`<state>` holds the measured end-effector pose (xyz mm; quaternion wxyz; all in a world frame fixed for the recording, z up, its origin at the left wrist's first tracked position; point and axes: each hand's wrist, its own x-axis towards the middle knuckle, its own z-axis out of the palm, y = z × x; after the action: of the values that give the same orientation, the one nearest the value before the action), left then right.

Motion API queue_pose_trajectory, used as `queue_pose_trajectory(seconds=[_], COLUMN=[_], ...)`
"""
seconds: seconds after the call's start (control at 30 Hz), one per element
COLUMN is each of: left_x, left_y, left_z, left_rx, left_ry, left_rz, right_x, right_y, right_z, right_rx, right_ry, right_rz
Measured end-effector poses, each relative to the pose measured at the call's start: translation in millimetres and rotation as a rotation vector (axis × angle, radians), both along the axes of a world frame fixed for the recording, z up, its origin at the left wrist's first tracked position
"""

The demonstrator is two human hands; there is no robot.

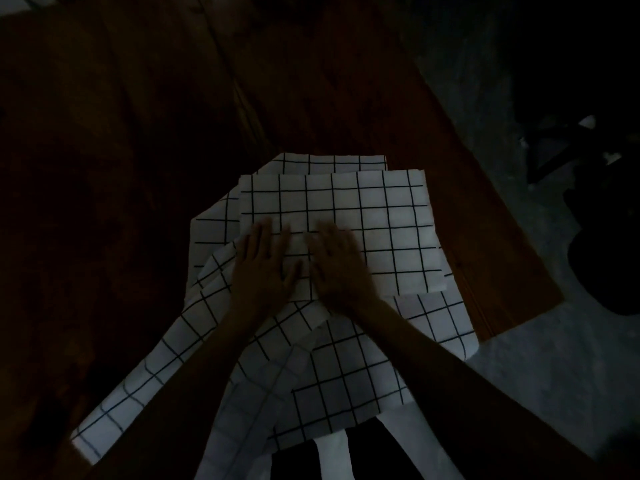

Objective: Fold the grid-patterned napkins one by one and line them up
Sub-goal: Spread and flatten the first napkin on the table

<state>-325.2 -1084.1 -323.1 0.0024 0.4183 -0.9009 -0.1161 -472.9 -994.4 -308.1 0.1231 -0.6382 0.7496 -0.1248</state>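
In dim light, a folded white cloth napkin with a black grid pattern (346, 216) is lying flat near the right end of a dark brown wooden desk (138, 133), and both bare hands are resting on its near-left part. The left hand (261, 268) is pressing palm-down at the folded napkin's left edge, its fingers (265, 233) lying straight and spread, released and grasping nothing. The right hand (337, 266) is lying flat just beside it, fingers likewise stretched forward and holding nothing; its outline is slightly blurred. Under and around the folded piece, a loose heap of more white grid-patterned napkins (329, 368) is spreading out: one corner is peeking past the far edge, one strip is trailing toward the lower left, and other layers are hanging over the near edge of the desk toward the person. To the right of the desk, a grey mottled floor (540, 375) is showing.
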Motion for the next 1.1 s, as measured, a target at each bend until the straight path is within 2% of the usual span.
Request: queue_pose_trajectory(seconds=[0.1,0.3,0.43,0.57,0.67,0.83,0.97,1.1], left_x=[1.4,2.9,1.5,1.5,-3.5,-6.8,-5.0,-4.6], left_y=[-1.0,-1.5,-2.8,0.6,16.7,41.3,43.1,40.7], left_z=[-1.7,2.2,2.7,13.2,20.3,16.6,16.5,14.6], left_rx=[-0.003,0.015,0.042,-0.026,-0.050,0.003,-0.193,-0.272], left_ry=[0.001,0.000,-0.024,-0.045,-0.013,-0.080,0.110,0.208], left_rz=[-0.015,-0.014,-0.023,-0.066,-0.210,-0.421,-0.531,-0.543], right_x=[5.2,-88.9,-104.4,-89.3,-66.6,-45.1,-45.8,-43.2], right_y=[2.7,68.5,80.3,77.5,75.1,86.6,95.4,89.9], right_z=[-11.2,-5.0,-0.4,12.8,20.2,7.9,5.4,12.1], right_rx=[0.058,0.122,0.191,0.119,0.038,0.101,0.042,-0.061], right_ry=[0.020,0.106,0.121,0.148,0.030,-0.036,0.016,0.073], right_rz=[-0.019,-0.252,-0.262,-0.210,-0.125,-0.036,-0.008,0.003])
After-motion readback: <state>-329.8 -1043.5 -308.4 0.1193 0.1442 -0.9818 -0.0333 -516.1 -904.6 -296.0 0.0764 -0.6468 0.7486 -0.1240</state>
